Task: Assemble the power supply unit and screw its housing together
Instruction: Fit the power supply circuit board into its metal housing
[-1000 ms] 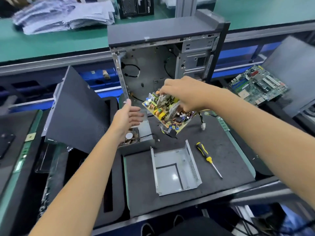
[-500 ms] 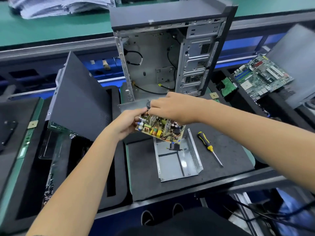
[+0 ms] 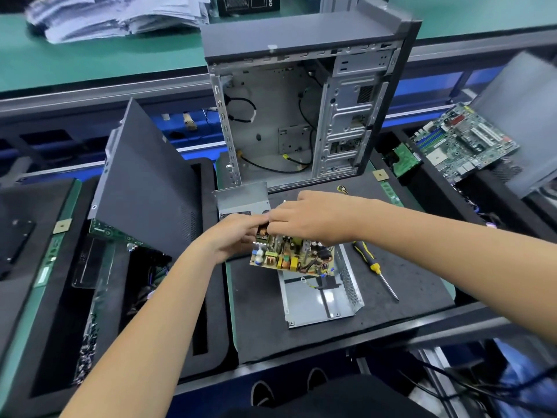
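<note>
The power supply circuit board (image 3: 291, 256), yellow-green with coils and capacitors, hangs tilted over the far end of the open metal housing tray (image 3: 313, 303) on the black mat. My left hand (image 3: 235, 236) grips the board's left far edge. My right hand (image 3: 307, 218) holds its far edge from above. Behind my hands lies the other housing half (image 3: 241, 199), a grey metal cover. A yellow-and-black screwdriver (image 3: 372, 265) rests on the mat just right of the tray.
An open computer tower case (image 3: 301, 116) stands upright at the back of the mat (image 3: 256, 312). A dark side panel (image 3: 144, 182) leans at the left. A green motherboard (image 3: 464, 143) sits at the right. Papers (image 3: 114, 16) lie on the far green bench.
The circuit board has come down from in front of the tower case to just above the housing tray. My left hand has taken hold of its left edge.
</note>
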Available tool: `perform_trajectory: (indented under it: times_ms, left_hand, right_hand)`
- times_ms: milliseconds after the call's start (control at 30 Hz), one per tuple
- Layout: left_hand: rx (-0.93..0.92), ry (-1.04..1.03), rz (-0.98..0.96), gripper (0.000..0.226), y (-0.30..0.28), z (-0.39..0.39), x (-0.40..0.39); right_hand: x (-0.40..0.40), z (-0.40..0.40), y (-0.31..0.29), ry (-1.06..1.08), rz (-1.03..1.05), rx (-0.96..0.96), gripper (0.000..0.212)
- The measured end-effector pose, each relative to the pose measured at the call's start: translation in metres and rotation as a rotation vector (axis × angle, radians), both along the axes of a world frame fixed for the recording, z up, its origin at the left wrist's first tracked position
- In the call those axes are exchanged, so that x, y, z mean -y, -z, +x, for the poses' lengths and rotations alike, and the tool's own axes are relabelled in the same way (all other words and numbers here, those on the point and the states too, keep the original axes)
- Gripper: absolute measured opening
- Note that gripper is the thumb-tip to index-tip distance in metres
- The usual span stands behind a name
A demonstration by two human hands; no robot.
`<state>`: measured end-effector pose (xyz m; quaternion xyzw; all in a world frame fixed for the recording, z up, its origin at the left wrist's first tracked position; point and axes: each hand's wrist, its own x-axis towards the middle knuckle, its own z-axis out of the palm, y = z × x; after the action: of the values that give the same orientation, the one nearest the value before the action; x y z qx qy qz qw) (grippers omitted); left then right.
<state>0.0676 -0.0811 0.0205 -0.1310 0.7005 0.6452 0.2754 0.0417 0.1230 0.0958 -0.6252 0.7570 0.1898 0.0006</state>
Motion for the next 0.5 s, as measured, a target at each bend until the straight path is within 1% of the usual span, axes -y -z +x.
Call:
perform_trajectory:
  times_ms: [67,100,133,167,200,233,267,300,400,500]
  left_hand:
    - [-0.163,0.016,-0.129,0.034,-0.004,-0.001,0.002]
    - [-0.263,0.033,-0.14,0.04,-0.009,0.0,0.004]
    - [-0.333,0.105,-0.112,0.049,-0.015,0.001,0.008]
    - [-0.368,0.223,-0.076,0.06,-0.02,0.003,0.011]
    - [-0.377,0.357,-0.08,0.071,-0.025,0.005,0.012]
    - [-0.38,0.478,-0.141,0.081,-0.029,0.008,0.011]
    - [-0.394,0.556,-0.229,0.089,-0.03,0.011,0.008]
    - [-0.416,0.59,-0.307,0.096,-0.03,0.012,0.004]
    - [-0.494,0.528,-0.418,0.111,-0.026,0.015,-0.012]
    - [-0.585,0.457,-0.468,0.113,-0.025,0.017,-0.019]
  right_hand:
    - [-0.001,0.002,0.001,-0.004,0.017,0.001,0.058]
    - [-0.002,0.003,0.002,-0.007,0.021,-0.002,0.058]
    - [-0.002,0.003,0.003,-0.007,0.023,-0.005,0.06]
    - [-0.002,0.004,0.005,-0.003,0.027,-0.006,0.062]
    - [-0.002,0.004,0.007,0.002,0.032,-0.008,0.062]
    - [-0.002,0.005,0.008,0.004,0.039,-0.007,0.061]
    - [-0.002,0.005,0.009,0.005,0.045,-0.003,0.058]
    - [-0.001,0.005,0.009,0.003,0.047,0.003,0.057]
    - [-0.002,0.004,0.008,0.006,0.047,0.018,0.056]
    - [-0.003,0.004,0.005,0.007,0.038,0.025,0.058]
